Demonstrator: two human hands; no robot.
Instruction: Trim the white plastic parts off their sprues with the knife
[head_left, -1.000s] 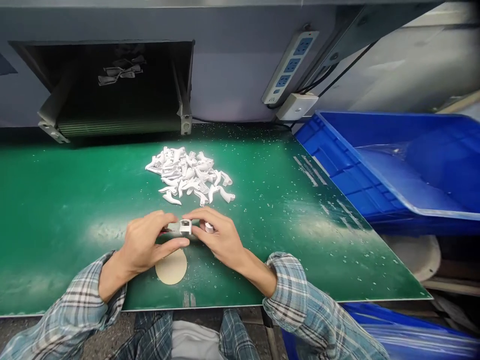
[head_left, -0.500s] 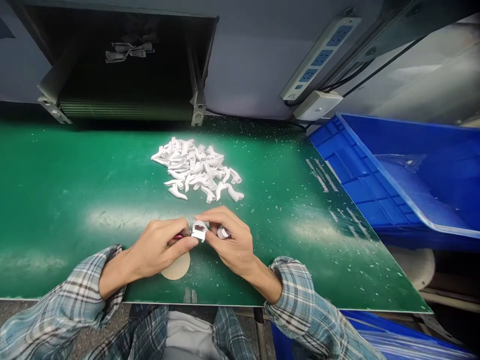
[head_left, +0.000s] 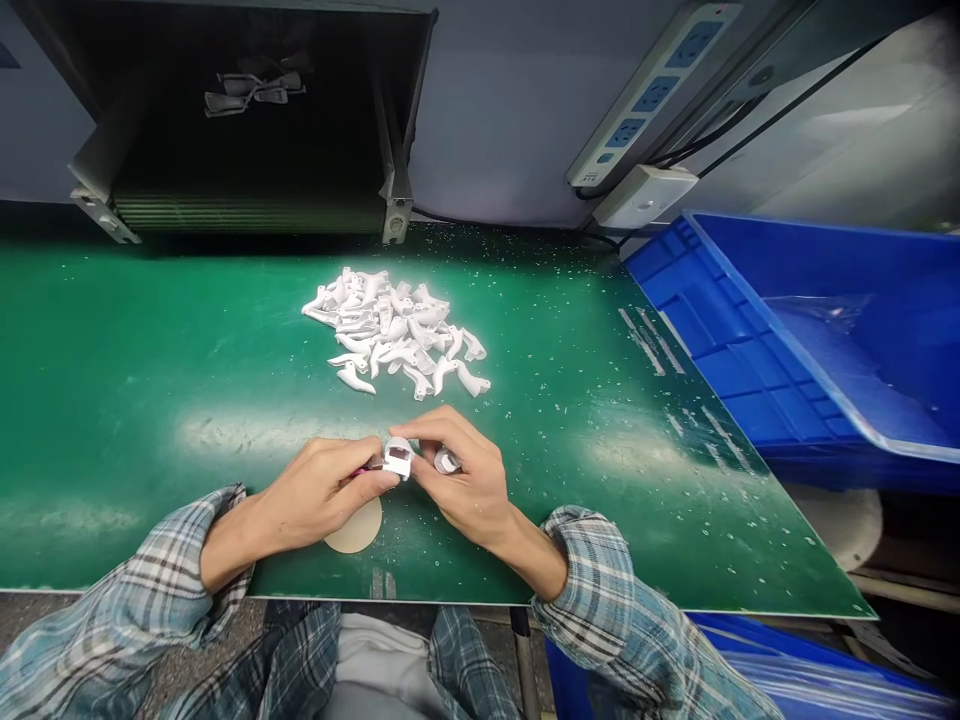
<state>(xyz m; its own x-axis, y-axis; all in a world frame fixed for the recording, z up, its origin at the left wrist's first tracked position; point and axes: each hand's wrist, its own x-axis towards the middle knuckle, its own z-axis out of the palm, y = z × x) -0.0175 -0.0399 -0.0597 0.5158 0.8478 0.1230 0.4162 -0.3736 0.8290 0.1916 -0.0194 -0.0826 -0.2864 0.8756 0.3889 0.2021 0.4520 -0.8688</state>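
Note:
A white plastic part (head_left: 397,459) with a hollow, dark opening is gripped between the fingers and thumb of my right hand (head_left: 469,480). A round white end (head_left: 448,461) shows inside the same hand's curl; whether it belongs to that part I cannot tell. My left hand (head_left: 322,495) is closed, its thumb tip against the part's lower left side. Out of its grip pokes a thin tool with a pink-red handle (head_left: 364,470), mostly hidden by the fingers. Beyond both hands lies a pile of white curved plastic pieces (head_left: 397,330).
A round beige disc (head_left: 354,528) lies on the green table (head_left: 187,370) under my left wrist. Behind the pile is a conveyor mouth (head_left: 247,215) with several white pieces (head_left: 255,92) inside. A blue crate (head_left: 750,340) stands right, below a power strip (head_left: 652,95).
The camera view has shifted slightly. Both hands stay together around the white part, which has tilted only a little; the pile looks the same.

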